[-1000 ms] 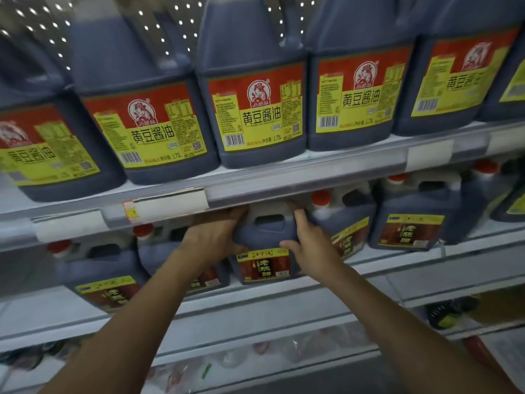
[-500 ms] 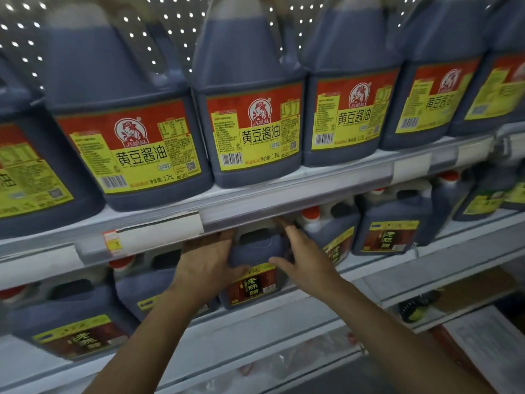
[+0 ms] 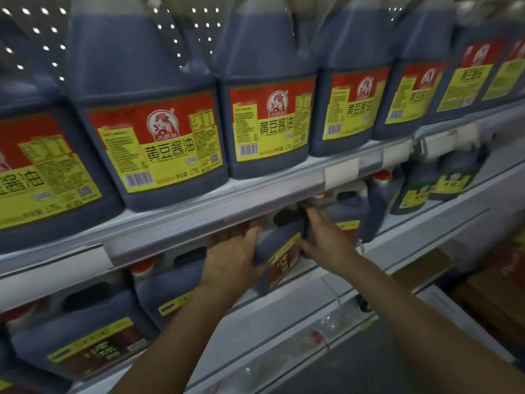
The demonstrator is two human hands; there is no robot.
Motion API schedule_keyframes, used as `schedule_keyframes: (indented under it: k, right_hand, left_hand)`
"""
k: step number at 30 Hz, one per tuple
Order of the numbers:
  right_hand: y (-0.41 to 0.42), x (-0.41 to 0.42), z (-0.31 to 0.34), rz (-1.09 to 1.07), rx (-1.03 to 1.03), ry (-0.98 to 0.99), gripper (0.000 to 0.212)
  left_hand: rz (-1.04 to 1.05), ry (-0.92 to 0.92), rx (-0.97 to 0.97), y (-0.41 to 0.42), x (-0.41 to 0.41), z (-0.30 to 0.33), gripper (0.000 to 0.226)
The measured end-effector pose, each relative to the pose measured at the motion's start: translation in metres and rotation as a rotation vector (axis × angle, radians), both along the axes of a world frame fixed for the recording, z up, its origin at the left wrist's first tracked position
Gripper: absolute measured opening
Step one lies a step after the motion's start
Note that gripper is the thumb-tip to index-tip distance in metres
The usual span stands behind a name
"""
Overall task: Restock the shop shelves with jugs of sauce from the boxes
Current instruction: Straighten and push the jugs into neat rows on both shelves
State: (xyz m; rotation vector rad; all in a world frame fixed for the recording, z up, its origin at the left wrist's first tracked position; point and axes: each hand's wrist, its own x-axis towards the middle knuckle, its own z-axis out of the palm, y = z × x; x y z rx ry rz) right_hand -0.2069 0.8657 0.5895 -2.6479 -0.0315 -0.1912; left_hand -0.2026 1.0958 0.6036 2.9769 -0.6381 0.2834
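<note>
A dark jug of sauce (image 3: pixel 279 253) with a yellow and brown label stands on the middle shelf (image 3: pixel 309 273), turned at an angle. My left hand (image 3: pixel 231 258) lies flat against its left side, fingers reaching under the upper shelf's edge. On the jug's right side my right hand (image 3: pixel 326 238) grips it, fingertips up by the handle. Matching jugs (image 3: pixel 93 334) with red caps sit to the left and right in the same row.
The upper shelf (image 3: pixel 255 200) carries a row of large dark jugs (image 3: pixel 150 118) with red and yellow labels. Its price rail overhangs my fingers. Smaller green-labelled bottles (image 3: pixel 451 180) stand at the right. A brown cardboard box (image 3: pixel 491 291) is at the lower right.
The view has swung left and closer to the shelves. The jug between my hands has turned so its label now faces right. Both hands stay on its sides.
</note>
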Motion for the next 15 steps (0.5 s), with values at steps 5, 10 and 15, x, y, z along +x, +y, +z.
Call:
schedule_keyframes:
  k: [5,10,15]
  right_hand:
    - [-0.012,0.029,-0.005,0.072,-0.143,-0.031,0.069]
    - [-0.021,0.038,-0.006,0.184,-0.208,-0.02,0.06]
    - [-0.02,0.035,-0.008,0.208,-0.156,-0.044,0.056]
  left_hand:
    - [0.139,-0.038,0.048,-0.017,-0.002,-0.003,0.095]
    - [0.227,-0.021,0.119,-0.022,-0.007,0.002,0.098]
    - [0.288,-0.07,0.169,-0.022,-0.011,0.003,0.11]
